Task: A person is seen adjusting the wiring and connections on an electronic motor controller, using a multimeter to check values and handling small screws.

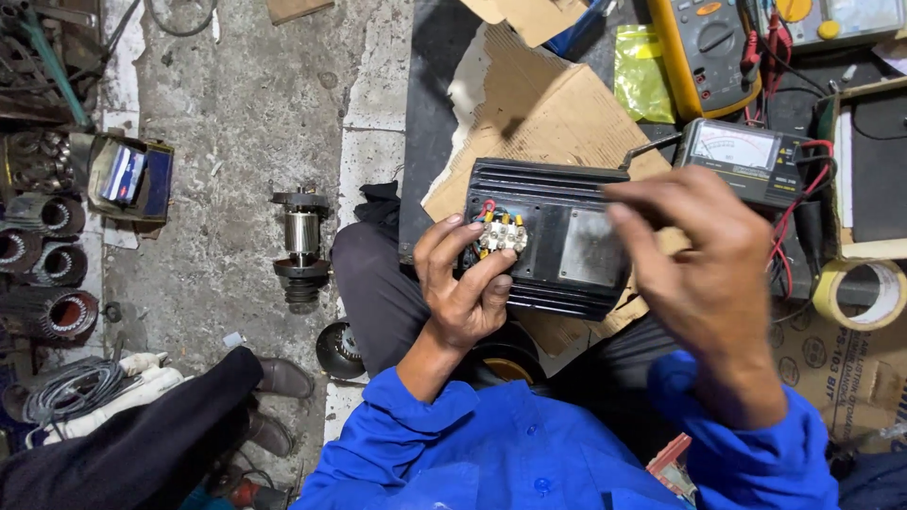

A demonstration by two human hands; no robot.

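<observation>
- Motor housing point(557, 247), black and ribbed, lies at the centre on a torn sheet of cardboard point(553, 113), its flat face up.
- At its 9 o'clock end sits a terminal block point(501, 231) with brass studs and a red wire.
- Left hand point(465, 283) clasps that end, fingers curled about the housing, thumb lying just below the terminals.
- Right hand point(704, 274) hovers over the 3 o'clock end, blurred; fingers drawn together, whether they pinch anything cannot be told.
- Analog meter point(746, 161) sits at 2 o'clock, a yellow multimeter point(704, 52) at 1 o'clock.
- Tape roll point(862, 295) lies at 3 o'clock.
- Armature point(302, 247) stands on the floor at 9 o'clock, stator windings point(47, 269) farther out.
</observation>
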